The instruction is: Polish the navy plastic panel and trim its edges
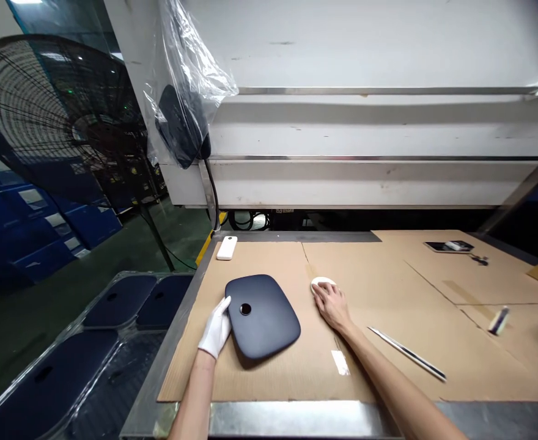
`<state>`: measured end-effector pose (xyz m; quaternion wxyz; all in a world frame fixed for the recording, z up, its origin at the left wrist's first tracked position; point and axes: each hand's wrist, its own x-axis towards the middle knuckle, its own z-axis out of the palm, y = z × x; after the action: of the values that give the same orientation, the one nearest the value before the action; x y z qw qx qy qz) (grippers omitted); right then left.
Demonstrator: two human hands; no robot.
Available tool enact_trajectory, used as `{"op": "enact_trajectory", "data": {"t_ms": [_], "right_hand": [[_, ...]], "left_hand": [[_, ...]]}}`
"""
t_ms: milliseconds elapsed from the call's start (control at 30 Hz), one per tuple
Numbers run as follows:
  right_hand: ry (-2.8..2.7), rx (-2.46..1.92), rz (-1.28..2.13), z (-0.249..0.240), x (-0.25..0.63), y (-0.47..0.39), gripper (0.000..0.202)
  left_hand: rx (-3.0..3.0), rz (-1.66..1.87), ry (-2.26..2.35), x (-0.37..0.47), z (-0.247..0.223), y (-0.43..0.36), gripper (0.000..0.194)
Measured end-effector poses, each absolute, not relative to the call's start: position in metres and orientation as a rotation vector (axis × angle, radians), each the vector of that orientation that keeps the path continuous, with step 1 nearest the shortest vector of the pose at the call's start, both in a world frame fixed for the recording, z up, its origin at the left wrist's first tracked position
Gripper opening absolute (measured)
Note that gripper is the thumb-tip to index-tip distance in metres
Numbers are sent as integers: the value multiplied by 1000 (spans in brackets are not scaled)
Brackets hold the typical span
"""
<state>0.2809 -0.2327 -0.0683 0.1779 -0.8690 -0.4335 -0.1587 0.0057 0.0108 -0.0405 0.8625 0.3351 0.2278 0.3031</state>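
Note:
A dark blue rounded-square panel (269, 324) with one round hole near its upper left is tilted a little above the cardboard. My left hand (216, 327), in a white glove, grips the panel's left edge. To the right, my bare right hand (332, 304) has its fingers on a white round object (323, 282) lying on the cardboard. Most of that object is under the fingers, so its kind is unclear.
Cardboard (388, 360) covers the metal-edged table. A long thin strip (407, 353), a white device (227, 248) and a phone (447, 246) lie on it. Similar panels sit in a clear tray (126, 330) at left, below a large fan (62, 122).

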Motion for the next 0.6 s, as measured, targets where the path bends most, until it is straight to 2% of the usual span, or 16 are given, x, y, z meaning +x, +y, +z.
{"op": "enact_trajectory", "data": {"t_ms": [300,600], "right_hand": [[-1010,-2570,-451,-60,265,-198,33],[-697,-2360,-317,-68,267,-199,30]], "left_hand": [[675,635,468,7,-34,6,43],[716,616,448,3,-31,5,42]]}}
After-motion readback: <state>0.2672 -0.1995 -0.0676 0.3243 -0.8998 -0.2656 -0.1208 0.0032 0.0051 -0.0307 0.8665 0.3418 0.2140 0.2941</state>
